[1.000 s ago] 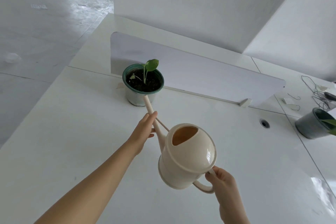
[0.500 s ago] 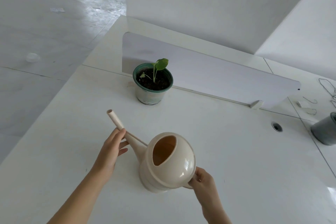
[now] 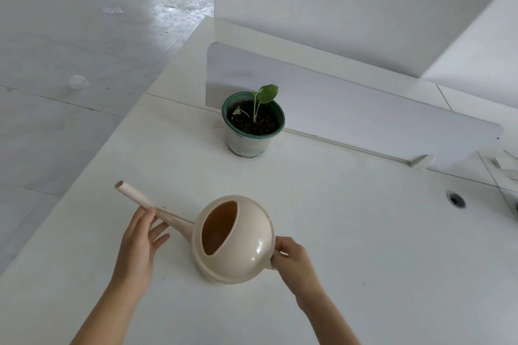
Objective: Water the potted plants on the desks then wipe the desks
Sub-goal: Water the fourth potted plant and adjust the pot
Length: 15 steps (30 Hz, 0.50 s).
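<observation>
A person sets a can (image 3: 235,241) on the desk (image 3: 364,246), right hand (image 3: 291,256) closed on its handle, left hand (image 3: 138,241) loosely open under the spout (image 3: 151,206). The potted plant (image 3: 253,123) stands well apart behind. Releasing unevenly could tip the can and slop water.

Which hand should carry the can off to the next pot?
Right hand: likely, as it's closed on the watering can at its handle side. Left hand only rests open-fingered against the spout.
</observation>
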{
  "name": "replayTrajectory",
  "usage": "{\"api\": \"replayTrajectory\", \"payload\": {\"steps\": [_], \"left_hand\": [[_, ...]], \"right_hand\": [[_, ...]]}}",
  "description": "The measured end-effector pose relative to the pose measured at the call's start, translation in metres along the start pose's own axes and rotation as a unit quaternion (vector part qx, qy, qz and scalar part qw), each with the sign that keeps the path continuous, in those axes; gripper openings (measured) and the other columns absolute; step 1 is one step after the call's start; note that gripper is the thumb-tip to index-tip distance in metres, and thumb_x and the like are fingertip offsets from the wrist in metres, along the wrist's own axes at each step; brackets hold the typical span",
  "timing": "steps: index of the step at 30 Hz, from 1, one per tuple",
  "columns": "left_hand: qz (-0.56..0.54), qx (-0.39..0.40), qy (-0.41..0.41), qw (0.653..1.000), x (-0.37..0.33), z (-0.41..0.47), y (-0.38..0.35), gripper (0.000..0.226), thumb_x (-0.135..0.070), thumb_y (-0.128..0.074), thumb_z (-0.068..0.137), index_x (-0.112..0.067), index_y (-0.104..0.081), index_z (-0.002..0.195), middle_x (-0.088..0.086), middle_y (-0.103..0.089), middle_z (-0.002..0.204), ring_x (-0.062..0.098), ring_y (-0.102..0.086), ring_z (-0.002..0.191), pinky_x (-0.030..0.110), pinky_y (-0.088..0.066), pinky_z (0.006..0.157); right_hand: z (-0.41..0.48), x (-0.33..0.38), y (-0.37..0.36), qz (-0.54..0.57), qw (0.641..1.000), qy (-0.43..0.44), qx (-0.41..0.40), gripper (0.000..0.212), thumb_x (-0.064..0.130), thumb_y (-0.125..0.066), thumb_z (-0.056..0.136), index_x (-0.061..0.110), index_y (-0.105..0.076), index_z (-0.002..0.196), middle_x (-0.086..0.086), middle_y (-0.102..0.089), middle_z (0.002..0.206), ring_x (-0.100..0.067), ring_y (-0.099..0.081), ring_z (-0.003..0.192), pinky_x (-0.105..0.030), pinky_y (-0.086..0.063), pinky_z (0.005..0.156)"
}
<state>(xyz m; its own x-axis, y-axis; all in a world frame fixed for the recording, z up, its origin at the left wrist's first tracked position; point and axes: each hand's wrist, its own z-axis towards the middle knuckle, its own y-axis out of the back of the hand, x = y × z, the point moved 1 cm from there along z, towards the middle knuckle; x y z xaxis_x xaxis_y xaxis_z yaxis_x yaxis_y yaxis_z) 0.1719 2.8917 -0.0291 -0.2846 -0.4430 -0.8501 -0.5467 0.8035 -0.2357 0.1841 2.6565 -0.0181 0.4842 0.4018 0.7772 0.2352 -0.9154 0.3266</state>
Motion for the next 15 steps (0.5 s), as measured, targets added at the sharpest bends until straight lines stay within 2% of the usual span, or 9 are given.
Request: {"api": "replayTrajectory", "payload": {"steps": [3, 6, 7, 9, 10, 11, 12, 15], "left_hand": [[0.074, -0.006, -0.013, 0.997, -0.004, -0.003, 0.001, 0.041, -0.026, -0.036, 0.098, -0.012, -0.044, 0.135, 0.004, -0.055, 0.12, 0.026, -0.053, 0.113, 0.04, -0.04, 0.093], [0.206, -0.087, -0.089, 0.971, -0.02, -0.014, 0.004, 0.043, -0.032, -0.051, 0.088, -0.009, -0.055, 0.124, 0.006, -0.061, 0.109, 0.026, -0.056, 0.106, 0.045, -0.041, 0.094], [0.221, -0.12, -0.121, 0.96, -0.029, -0.019, 0.004, 0.044, -0.033, -0.053, 0.083, -0.009, -0.058, 0.119, 0.007, -0.063, 0.108, 0.027, -0.057, 0.105, 0.042, -0.042, 0.094], [0.206, -0.147, -0.179, 0.951, -0.048, -0.023, -0.005, 0.036, -0.032, -0.052, 0.082, -0.01, -0.063, 0.108, -0.002, -0.067, 0.102, 0.026, -0.059, 0.098, 0.025, -0.045, 0.086], [0.182, -0.135, -0.194, 0.955, -0.057, -0.022, -0.015, 0.031, -0.03, -0.051, 0.082, -0.012, -0.064, 0.103, -0.009, -0.067, 0.096, 0.024, -0.06, 0.093, 0.017, -0.045, 0.078], [0.167, -0.111, -0.197, 0.96, -0.064, -0.016, -0.028, 0.026, -0.029, -0.051, 0.082, -0.015, -0.065, 0.1, -0.011, -0.067, 0.094, 0.022, -0.06, 0.09, 0.016, -0.046, 0.073], [0.172, -0.084, -0.191, 0.963, -0.07, -0.007, -0.043, 0.024, -0.026, -0.052, 0.084, -0.016, -0.064, 0.103, -0.008, -0.065, 0.097, 0.021, -0.06, 0.094, 0.021, -0.047, 0.076], [0.221, -0.017, -0.133, 0.966, -0.074, 0.041, -0.093, 0.035, -0.021, -0.045, 0.092, -0.013, -0.054, 0.125, 0.005, -0.057, 0.121, 0.021, -0.051, 0.116, 0.039, -0.042, 0.101]], "right_hand": [[0.002, 0.008, 0.011, -0.014, 0.998, 0.003, 0.055, 0.023, 0.02, -0.046, 0.056, 0.015, -0.06, 0.073, 0.004, -0.061, 0.095, -0.009, -0.056, 0.082, -0.017, -0.042, 0.069], [0.016, 0.017, 0.03, 0.026, 0.998, 0.008, 0.055, 0.019, 0.006, -0.045, 0.064, 0.012, -0.062, 0.07, 0.0, -0.064, 0.1, -0.012, -0.056, 0.091, -0.016, -0.041, 0.071], [0.024, 0.021, 0.037, 0.038, 0.999, 0.016, 0.03, 0.022, -0.002, -0.045, 0.071, 0.013, -0.062, 0.07, -0.001, -0.064, 0.1, -0.013, -0.055, 0.093, -0.016, -0.041, 0.073], [0.046, 0.035, 0.048, 0.044, 0.998, 0.038, -0.019, 0.031, -0.007, -0.044, 0.081, 0.016, -0.063, 0.075, 0.0, -0.063, 0.091, -0.014, -0.054, 0.091, -0.016, -0.041, 0.075], [0.057, 0.044, 0.051, 0.046, 0.997, 0.05, -0.033, 0.028, -0.004, -0.045, 0.083, 0.016, -0.064, 0.081, 0.0, -0.062, 0.089, -0.015, -0.054, 0.091, -0.018, -0.041, 0.075], [0.069, 0.053, 0.052, 0.053, 0.996, 0.06, -0.042, 0.024, -0.002, -0.046, 0.085, 0.015, -0.063, 0.088, -0.001, -0.061, 0.091, -0.016, -0.054, 0.092, -0.019, -0.042, 0.076], [0.081, 0.063, 0.051, 0.065, 0.995, 0.064, -0.048, 0.023, 0.001, -0.047, 0.086, 0.014, -0.062, 0.097, -0.003, -0.061, 0.097, -0.018, -0.054, 0.096, -0.022, -0.042, 0.08], [0.114, 0.087, 0.04, 0.09, 0.992, 0.061, -0.058, 0.036, 0.008, -0.049, 0.088, 0.011, -0.051, 0.124, -0.007, -0.055, 0.123, -0.02, -0.051, 0.11, -0.031, -0.038, 0.093]]}}
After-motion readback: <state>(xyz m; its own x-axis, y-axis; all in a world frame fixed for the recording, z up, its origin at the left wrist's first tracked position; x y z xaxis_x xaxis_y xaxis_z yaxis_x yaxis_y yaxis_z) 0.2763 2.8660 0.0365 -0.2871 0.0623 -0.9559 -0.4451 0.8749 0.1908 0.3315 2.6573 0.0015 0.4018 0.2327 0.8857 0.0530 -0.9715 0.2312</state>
